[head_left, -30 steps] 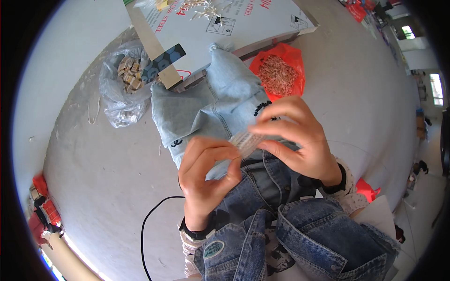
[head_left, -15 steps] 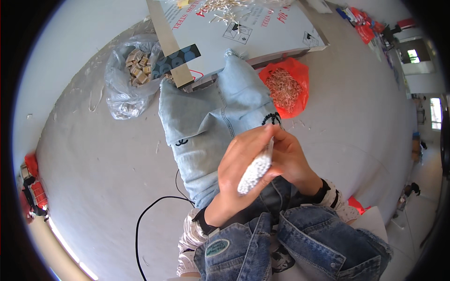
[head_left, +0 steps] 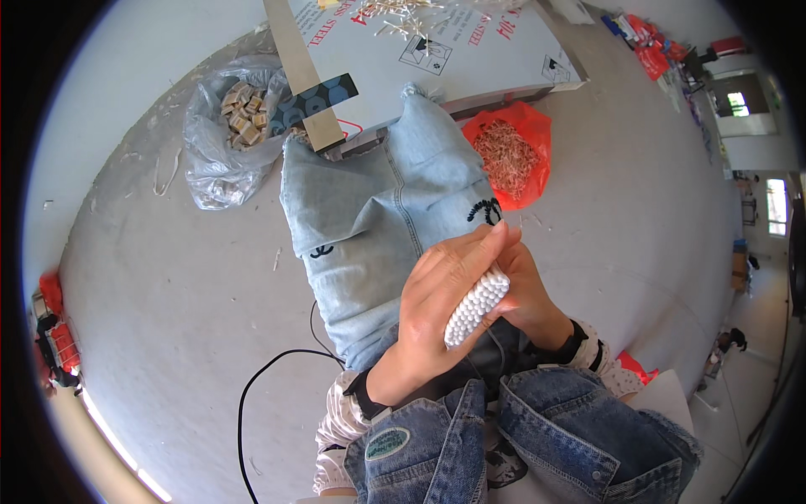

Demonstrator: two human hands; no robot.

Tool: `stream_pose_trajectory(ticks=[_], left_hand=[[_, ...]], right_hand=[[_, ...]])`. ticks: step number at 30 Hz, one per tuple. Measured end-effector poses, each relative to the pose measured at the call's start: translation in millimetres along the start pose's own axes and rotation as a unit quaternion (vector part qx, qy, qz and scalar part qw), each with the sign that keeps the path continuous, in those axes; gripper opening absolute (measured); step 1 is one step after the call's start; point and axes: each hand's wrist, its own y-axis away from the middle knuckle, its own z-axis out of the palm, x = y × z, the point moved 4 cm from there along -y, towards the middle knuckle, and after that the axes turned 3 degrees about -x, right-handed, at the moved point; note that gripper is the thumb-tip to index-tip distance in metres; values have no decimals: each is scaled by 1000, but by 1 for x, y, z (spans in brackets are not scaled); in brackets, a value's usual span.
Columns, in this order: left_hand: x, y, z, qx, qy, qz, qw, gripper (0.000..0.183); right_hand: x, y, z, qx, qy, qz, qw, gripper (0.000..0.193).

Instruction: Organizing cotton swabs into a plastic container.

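Observation:
A tight bundle of cotton swabs [head_left: 477, 309] shows its white tips toward me above my lap. My left hand [head_left: 434, 294] is wrapped along the bundle's left side, fingers pointing up and right. From the right, my right hand [head_left: 529, 290] closes round the same bundle, its fingers partly hidden behind the left hand. The swabs' sticks and far ends are hidden by my hands. Light blue jeans [head_left: 353, 210] cover my legs just beyond the hands, and a dark denim garment [head_left: 420, 445] lies nearer.
Ahead stands a table with a printed metallic sheet [head_left: 453, 63], bearing loose cotton swabs [head_left: 403, 17]. On the floor, a clear plastic bag [head_left: 201, 160] holds several small packed boxes [head_left: 243, 118]; a red bag [head_left: 537, 168] holds many thin sticks [head_left: 506, 155]. A black cable [head_left: 243, 412] curves at left.
Both hands have shifted slightly right and turned the bundle. Its white tips now face me more fully, in an even block.

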Motion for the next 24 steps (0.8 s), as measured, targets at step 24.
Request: stream_pose_trajectory(ticks=[24], left_hand=[[12, -8, 9, -59, -131, 94, 985, 54]], right_hand=[[-32, -5, -1, 114, 69, -72, 988, 22]])
